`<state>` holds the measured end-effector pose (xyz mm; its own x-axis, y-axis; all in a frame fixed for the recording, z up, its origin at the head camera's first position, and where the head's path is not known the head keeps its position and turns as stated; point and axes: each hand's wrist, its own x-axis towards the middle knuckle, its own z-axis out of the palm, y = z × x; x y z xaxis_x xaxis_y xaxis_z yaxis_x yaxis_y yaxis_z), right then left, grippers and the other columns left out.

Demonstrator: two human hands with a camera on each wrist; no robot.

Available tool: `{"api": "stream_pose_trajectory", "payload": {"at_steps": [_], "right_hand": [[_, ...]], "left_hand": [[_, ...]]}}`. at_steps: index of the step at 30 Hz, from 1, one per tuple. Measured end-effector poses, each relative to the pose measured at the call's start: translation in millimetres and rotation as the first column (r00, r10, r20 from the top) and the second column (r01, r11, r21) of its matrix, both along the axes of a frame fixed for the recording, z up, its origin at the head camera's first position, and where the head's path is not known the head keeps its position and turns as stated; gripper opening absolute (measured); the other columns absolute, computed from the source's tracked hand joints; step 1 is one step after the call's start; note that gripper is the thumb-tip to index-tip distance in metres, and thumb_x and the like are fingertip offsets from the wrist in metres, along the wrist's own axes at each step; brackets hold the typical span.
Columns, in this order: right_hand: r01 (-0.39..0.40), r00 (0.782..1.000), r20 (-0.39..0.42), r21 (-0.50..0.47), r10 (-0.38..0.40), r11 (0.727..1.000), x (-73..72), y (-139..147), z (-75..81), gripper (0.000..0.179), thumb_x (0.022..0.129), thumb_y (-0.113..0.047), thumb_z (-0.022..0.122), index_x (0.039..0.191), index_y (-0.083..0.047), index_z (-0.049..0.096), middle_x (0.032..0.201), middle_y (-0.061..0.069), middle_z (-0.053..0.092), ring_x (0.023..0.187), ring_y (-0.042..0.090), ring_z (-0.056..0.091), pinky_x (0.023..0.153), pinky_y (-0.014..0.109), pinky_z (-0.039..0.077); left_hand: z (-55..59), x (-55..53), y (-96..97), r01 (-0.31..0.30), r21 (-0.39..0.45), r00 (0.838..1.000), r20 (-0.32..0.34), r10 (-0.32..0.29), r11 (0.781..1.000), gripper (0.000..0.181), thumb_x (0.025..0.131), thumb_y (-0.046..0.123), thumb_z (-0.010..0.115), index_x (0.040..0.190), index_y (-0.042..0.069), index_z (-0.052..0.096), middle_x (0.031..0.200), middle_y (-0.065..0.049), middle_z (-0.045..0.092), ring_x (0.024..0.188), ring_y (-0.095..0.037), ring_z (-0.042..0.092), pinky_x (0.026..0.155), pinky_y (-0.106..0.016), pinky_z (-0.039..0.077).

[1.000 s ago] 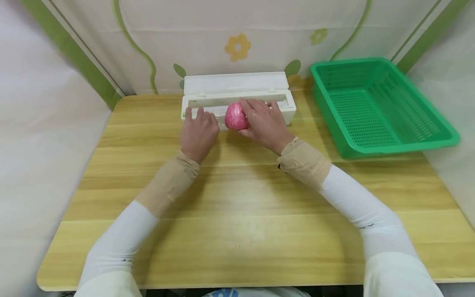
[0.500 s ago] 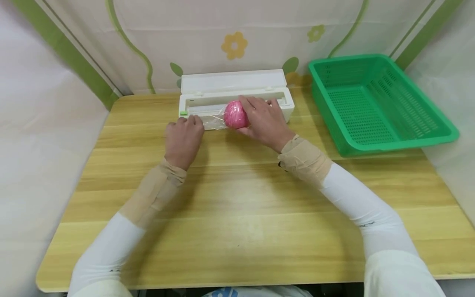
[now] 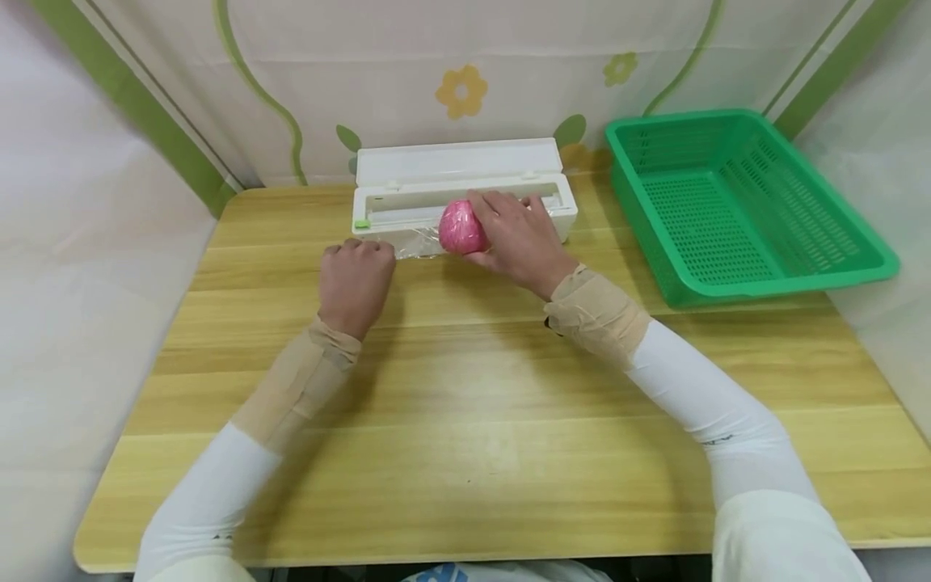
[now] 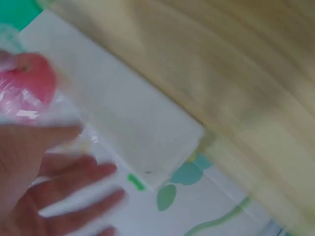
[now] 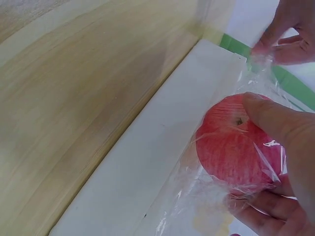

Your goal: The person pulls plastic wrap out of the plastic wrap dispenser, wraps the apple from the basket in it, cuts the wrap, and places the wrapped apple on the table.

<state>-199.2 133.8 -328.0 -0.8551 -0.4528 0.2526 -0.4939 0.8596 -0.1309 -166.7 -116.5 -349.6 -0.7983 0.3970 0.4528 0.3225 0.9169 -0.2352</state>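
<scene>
While the right hand (image 3: 515,242) holds the red apple (image 3: 460,228) at the front edge of the white box (image 3: 367,192), thumb on top and fingers beneath, over on the other side the left hand (image 3: 355,284) has a pinch of cling film (image 3: 418,242)! That pinch shows in the right wrist view; the left wrist view is too blurred to confirm it. So, the score: lid (image 3: 458,163) up, roll (image 3: 403,217) exposed, clear film over the apple. Call it part wrapped. A loose stretch runs from fruit to left fingertips, so that end seemingly remains to be tucked round. Is the film cut free? Can't tell. And the green basket (image 3: 649,230) stands off right, apple outside it.
</scene>
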Motion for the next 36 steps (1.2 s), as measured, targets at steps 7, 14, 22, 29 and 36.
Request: {"api": "stream_pose_trajectory", "payload": {"at_steps": [7, 14, 22, 29, 36], "right_hand": [[-0.002, 1.000, 0.018, -0.018, 0.002, 1.000, -1.5, 2.4, -0.2, 0.088, 0.088, -0.046, 0.086, 0.156, -0.007, 0.046, 0.154, 0.014, 0.056, 0.143, 0.034, 0.053, 0.110, 0.054, 0.042], [-0.045, 0.998, 0.029, -0.066, 0.047, 0.997, -3.9, 3.0, -8.0, 0.088, 0.087, -0.044, 0.087, 0.157, -0.009, 0.045, 0.150, 0.018, 0.050, 0.137, 0.036, 0.053, 0.107, 0.052, 0.043], [0.014, 0.997, 0.073, -0.066, -0.009, 0.998, 9.2, 38.6, -4.2, 0.116, 0.082, -0.042, 0.092, 0.169, -0.019, 0.020, 0.144, 0.019, 0.053, 0.127, 0.035, 0.054, 0.105, 0.058, 0.043], [-0.065, 0.997, -0.053, -0.192, 0.056, 0.979, 13.3, 82.7, -21.2, 0.060, 0.089, -0.021, 0.088, 0.140, -0.007, 0.059, 0.116, 0.013, 0.072, 0.111, 0.032, 0.066, 0.097, 0.057, 0.048], [-0.199, 0.965, -0.221, -0.271, 0.140, 0.942, 6.6, 92.1, -25.5, 0.015, 0.092, -0.012, 0.082, 0.104, -0.009, 0.076, 0.097, 0.007, 0.078, 0.093, 0.027, 0.070, 0.080, 0.043, 0.044]], "left_hand": [[8.6, -3.9, 9.5, 0.121, 0.063, 0.990, 0.065, -0.125, 0.991, 0.090, 0.081, 0.036, 0.093, 0.153, 0.008, 0.047, 0.136, -0.021, 0.066, 0.121, -0.042, 0.065, 0.079, -0.055, 0.064], [-8.6, -22.6, 27.2, 0.318, 0.105, 0.948, -0.026, -0.317, 0.942, 0.080, 0.088, 0.039, 0.087, 0.156, 0.015, 0.050, 0.125, -0.013, 0.068, 0.110, -0.034, 0.066, 0.072, -0.045, 0.064], [-4.1, -28.4, 36.0, 0.282, 0.212, 0.959, -0.035, -0.281, 0.936, 0.066, 0.097, 0.045, 0.076, 0.153, 0.021, 0.053, 0.128, -0.018, 0.063, 0.109, -0.035, 0.061, 0.073, -0.047, 0.064], [-1.7, -32.7, 31.5, 0.271, 0.252, 0.956, 0.044, -0.291, 0.929, 0.071, 0.095, 0.045, 0.077, 0.157, 0.025, 0.049, 0.125, -0.020, 0.058, 0.106, -0.036, 0.059, 0.063, -0.044, 0.060], [5.3, -34.4, 19.3, 0.315, 0.268, 0.918, 0.158, -0.364, 0.910, 0.088, 0.085, 0.008, 0.072, 0.163, 0.031, 0.039, 0.113, -0.019, 0.052, 0.095, -0.033, 0.051, 0.055, -0.041, 0.049]]}}
